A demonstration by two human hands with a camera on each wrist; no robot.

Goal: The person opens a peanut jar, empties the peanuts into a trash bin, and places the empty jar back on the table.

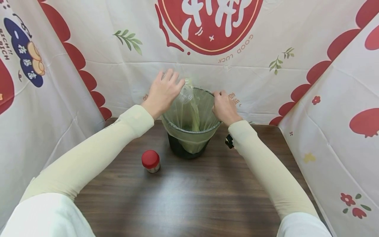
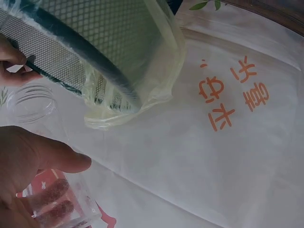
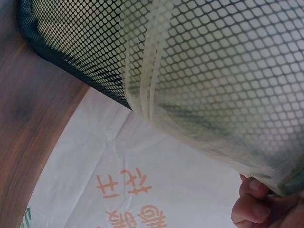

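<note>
The left hand (image 1: 164,92) holds a clear cup (image 1: 186,95) at the far left rim of the bin (image 1: 189,144), tipped toward its mouth. The right hand (image 1: 225,107) pinches the bag (image 1: 204,108) at the right rim.

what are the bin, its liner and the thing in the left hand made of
Waste bin: dark metal mesh, by its open diamond grid. Liner: thin yellowish translucent plastic film, wrinkled. Jar held by the left hand: clear and glossy, plastic or glass, unclear which.

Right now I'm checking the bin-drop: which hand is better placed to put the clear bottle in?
Probably left: the left hand already holds the clear bottle over the lined bin; the right hand grips its rim.
</note>
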